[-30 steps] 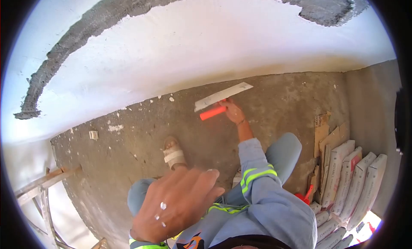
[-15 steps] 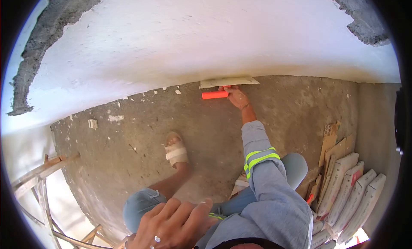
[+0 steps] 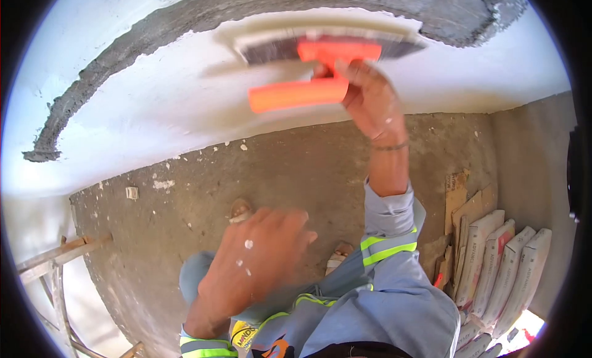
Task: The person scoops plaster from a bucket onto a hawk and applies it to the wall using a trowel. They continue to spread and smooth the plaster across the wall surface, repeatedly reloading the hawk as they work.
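The pale wall (image 3: pixel 185 102) curves across the upper part of the view, crossed by a rough gray band (image 3: pixel 145 34). Below it spreads the brown floor (image 3: pixel 283 167), spotted with white near the wall. The person wears a blue-gray top (image 3: pixel 388 302) with yellow-green stripes and crouches, one sandal (image 3: pixel 340 254) showing near the middle. At the right, printed bags (image 3: pixel 505 265) lean in a row beside cardboard pieces (image 3: pixel 459 201); at the left stands part of a wooden frame (image 3: pixel 58 271). The broad-bladed trowel (image 3: pixel 271 51) is up at the wall, just below the gray band, its blade running roughly sideways; blur hides whether the whole edge touches. The right hand (image 3: pixel 372 102) has its grip narrow, holding the trowel at its orange mount, while the orange handle (image 3: pixel 296 95) extends to the left of the fingers. The left hand (image 3: pixel 256 259), marked with white spots, hovers over the lap, back up and blurred; how wide its grip is cannot be told. Smallest are a pale block (image 3: pixel 132 193) on the floor and a thin band (image 3: pixel 390 147) around the right wrist.
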Demonstrator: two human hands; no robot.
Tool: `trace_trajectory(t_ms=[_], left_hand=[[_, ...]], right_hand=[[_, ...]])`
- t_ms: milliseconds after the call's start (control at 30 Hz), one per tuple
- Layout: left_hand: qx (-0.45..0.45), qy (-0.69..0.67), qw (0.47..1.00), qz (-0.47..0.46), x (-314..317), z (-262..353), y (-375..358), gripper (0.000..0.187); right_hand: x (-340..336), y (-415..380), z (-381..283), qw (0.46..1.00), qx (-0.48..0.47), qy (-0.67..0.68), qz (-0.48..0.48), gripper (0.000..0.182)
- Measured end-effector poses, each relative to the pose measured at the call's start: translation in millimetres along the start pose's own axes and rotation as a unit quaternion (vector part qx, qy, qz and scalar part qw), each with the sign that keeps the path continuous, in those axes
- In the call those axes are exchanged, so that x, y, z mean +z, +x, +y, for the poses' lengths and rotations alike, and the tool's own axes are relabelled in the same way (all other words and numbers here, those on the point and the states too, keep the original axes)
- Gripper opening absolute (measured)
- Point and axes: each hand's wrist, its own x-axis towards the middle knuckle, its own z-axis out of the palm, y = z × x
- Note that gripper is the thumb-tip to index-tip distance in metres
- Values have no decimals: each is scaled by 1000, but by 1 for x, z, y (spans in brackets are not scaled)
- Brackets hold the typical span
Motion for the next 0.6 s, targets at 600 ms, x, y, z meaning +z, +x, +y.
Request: trace_trajectory(t_ms=[600], left_hand=[[-138, 58, 985, -84, 6, -4, 5, 22]], right_hand=[[-287, -74, 250, 982, 163, 24, 96, 15]])
